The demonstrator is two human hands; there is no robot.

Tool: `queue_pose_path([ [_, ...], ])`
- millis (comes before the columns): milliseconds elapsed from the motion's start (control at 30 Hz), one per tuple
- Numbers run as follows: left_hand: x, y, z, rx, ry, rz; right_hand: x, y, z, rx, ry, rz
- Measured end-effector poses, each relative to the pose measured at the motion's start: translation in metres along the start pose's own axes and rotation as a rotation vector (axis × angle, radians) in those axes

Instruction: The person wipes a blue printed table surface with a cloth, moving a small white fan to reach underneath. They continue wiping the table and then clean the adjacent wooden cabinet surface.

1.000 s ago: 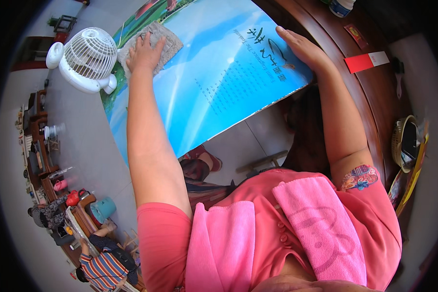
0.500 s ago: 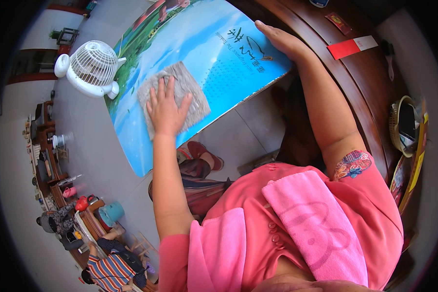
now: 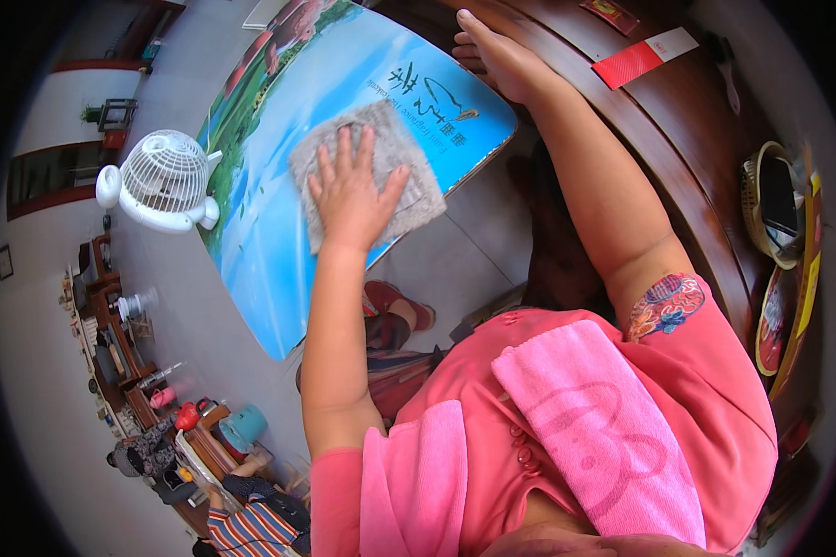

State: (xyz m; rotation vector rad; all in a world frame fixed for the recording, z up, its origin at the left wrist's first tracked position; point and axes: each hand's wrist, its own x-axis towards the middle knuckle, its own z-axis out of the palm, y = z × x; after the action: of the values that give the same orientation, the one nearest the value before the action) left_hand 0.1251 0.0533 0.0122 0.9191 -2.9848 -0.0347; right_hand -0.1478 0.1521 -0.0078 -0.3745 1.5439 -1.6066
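Observation:
My left hand [image 3: 355,190] lies flat with fingers spread on a grey-brown fuzzy cloth [image 3: 416,181]. The cloth is spread over a large board [image 3: 270,269] printed with blue sky, green hills and dark lettering. One corner of the cloth reaches the board's near edge. My right hand [image 3: 506,60] is at the board's far right edge, its fingers stretched and fanned apart. Whether its palm presses on the edge is hidden. Beside the board's left edge stands a white fan [image 3: 166,176] with a round cage.
A dark wooden table [image 3: 613,158] curves along the right, with a red and white paper strip [image 3: 645,58] on it. A wicker basket [image 3: 761,209] stands farther right. Two people are at the lower left, one in a striped shirt [image 3: 251,529], near a light-blue bucket [image 3: 244,427].
My left hand and the cloth have slid across the board to the right, nearer the lettering. My right hand's fingers have fanned out. The whole view has shifted somewhat.

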Motion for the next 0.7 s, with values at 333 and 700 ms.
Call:
queue_pose_path([
  [333,0.096,0.104,0.010,-0.034,0.077,0.213,0.046,0.016,-0.020,0.150,0.183,-0.125],
  [700,0.097,0.117,0.018,-0.023,0.149,0.245,0.044,0.016,-0.029,0.152,0.205,-0.067],
])
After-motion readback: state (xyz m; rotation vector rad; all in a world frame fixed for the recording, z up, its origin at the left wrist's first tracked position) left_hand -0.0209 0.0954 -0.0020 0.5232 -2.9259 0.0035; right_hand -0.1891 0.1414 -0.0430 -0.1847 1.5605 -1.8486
